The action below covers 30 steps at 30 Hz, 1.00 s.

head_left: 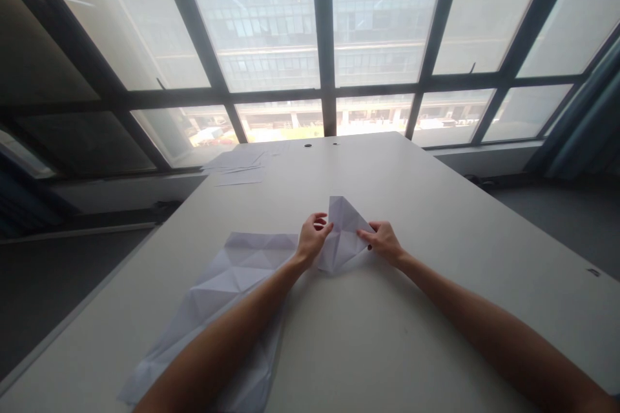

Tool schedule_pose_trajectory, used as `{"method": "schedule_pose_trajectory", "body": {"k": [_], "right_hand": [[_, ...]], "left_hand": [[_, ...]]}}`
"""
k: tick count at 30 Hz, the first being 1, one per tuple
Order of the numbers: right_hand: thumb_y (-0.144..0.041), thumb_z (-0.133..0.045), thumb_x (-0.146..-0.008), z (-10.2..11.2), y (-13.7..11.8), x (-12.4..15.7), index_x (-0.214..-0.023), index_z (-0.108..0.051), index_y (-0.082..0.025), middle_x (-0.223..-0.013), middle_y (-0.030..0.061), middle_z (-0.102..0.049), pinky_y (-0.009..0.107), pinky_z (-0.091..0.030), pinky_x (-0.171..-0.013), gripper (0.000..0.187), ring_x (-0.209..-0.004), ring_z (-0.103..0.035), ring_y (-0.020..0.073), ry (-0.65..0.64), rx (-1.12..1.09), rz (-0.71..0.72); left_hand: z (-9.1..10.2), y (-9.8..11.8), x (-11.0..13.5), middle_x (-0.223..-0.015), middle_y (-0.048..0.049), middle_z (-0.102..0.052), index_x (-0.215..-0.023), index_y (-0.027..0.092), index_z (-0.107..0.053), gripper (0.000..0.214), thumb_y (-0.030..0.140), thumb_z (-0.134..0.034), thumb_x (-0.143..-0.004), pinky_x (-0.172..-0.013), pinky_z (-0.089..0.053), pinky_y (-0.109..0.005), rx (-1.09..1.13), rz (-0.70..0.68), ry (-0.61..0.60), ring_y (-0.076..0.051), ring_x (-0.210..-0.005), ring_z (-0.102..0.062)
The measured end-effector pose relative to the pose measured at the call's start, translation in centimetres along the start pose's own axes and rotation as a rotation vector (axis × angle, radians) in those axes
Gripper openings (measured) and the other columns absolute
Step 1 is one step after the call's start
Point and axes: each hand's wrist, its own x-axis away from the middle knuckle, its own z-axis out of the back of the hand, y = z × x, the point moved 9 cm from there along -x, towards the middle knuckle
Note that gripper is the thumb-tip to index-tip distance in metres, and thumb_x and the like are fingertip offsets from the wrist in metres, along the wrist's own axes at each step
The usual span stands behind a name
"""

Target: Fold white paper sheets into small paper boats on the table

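Observation:
A small folded sheet of white paper (343, 222), creased from its middle, is held tilted up off the table between my two hands. My right hand (383, 239) pinches its right corner, thumb on the near face and fingers behind. At the left edge, the thumb of my left hand (314, 235) presses on the paper, while its other fingers curl apart beside it. Under and beside my left forearm lies a larger creased sheet of white paper (232, 277), its surface marked with triangular folds; the forearm hides part of it.
The white table (460, 258) stretches ahead to a wall of windows (271, 19). Several loose white sheets (239, 168) lie at its far left. A cable hole (308, 145) sits near the far edge. Blue curtains (581, 122) hang at the right.

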Motion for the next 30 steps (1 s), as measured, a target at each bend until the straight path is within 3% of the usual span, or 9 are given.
{"method": "schedule_pose_trajectory", "body": {"k": [9, 14, 20, 23, 27, 30], "right_hand": [[-0.042, -0.066, -0.072, -0.2, 0.2, -0.1, -0.064, -0.064, -0.014, -0.053, 0.0002, -0.056, 0.022, -0.04, -0.04, 0.03, -0.044, -0.05, 0.0125, -0.001, 0.008, -0.021], [-0.041, -0.064, -0.073, -0.6, -0.1, 0.0, -0.065, -0.064, -0.014, -0.053, -0.0002, -0.056, 0.022, -0.04, -0.04, 0.028, -0.045, -0.051, 0.0132, -0.03, 0.035, 0.016], [-0.039, -0.062, -0.075, -1.2, -1.3, 0.6, -0.062, -0.061, -0.014, -0.053, -0.0014, -0.054, 0.022, -0.037, -0.042, 0.028, -0.048, -0.052, 0.0138, -0.022, 0.12, 0.086], [-0.038, -0.062, -0.076, -1.4, -1.8, 0.9, -0.06, -0.058, -0.015, -0.053, -0.0017, -0.053, 0.021, -0.037, -0.043, 0.028, -0.049, -0.052, 0.0135, -0.003, 0.146, 0.103], [-0.039, -0.062, -0.076, -1.4, -1.6, 0.9, -0.062, -0.06, -0.015, -0.052, -0.001, -0.055, 0.023, -0.04, -0.043, 0.028, -0.048, -0.052, 0.0139, 0.003, 0.057, 0.064], [-0.04, -0.063, -0.075, -1.4, -1.3, 0.7, -0.065, -0.062, -0.014, -0.054, 0.0002, -0.057, 0.023, -0.042, -0.043, 0.027, -0.047, -0.053, 0.0142, -0.002, -0.029, 0.036]], "left_hand": [[-0.1, 1.5, 0.1, -0.077, -0.0051, -0.067, -0.081, 0.016, -0.068, 0.029, 0.045, -0.063, -0.079, -0.068, -0.046, -0.028, -0.165, -0.108, -0.002, -0.018, -0.072, -0.06], [-0.8, 2.5, 0.6, -0.077, -0.0038, -0.068, -0.082, 0.019, -0.066, 0.027, 0.044, -0.056, -0.085, -0.064, -0.045, -0.027, -0.258, -0.183, -0.056, -0.018, -0.069, -0.062], [-1.0, 2.0, 0.9, -0.077, -0.0024, -0.064, -0.083, 0.018, -0.065, 0.023, 0.041, -0.063, -0.079, -0.058, -0.045, -0.024, -0.225, -0.142, -0.046, -0.016, -0.065, -0.06], [-1.4, 2.1, 1.2, -0.078, -0.0031, -0.064, -0.094, 0.017, -0.066, 0.031, 0.045, -0.057, -0.084, -0.056, -0.045, -0.024, -0.139, -0.122, -0.067, -0.014, -0.063, -0.058], [-1.9, 2.2, 1.3, -0.078, -0.0039, -0.063, -0.104, 0.015, -0.068, 0.043, 0.05, -0.045, -0.091, -0.057, -0.046, -0.024, 0.033, -0.08, -0.111, -0.013, -0.061, -0.056], [-2.0, 1.6, 1.2, -0.076, -0.0035, -0.063, -0.107, 0.014, -0.068, 0.043, 0.049, -0.055, -0.086, -0.058, -0.046, -0.025, 0.098, -0.019, -0.12, -0.013, -0.061, -0.055]]}}
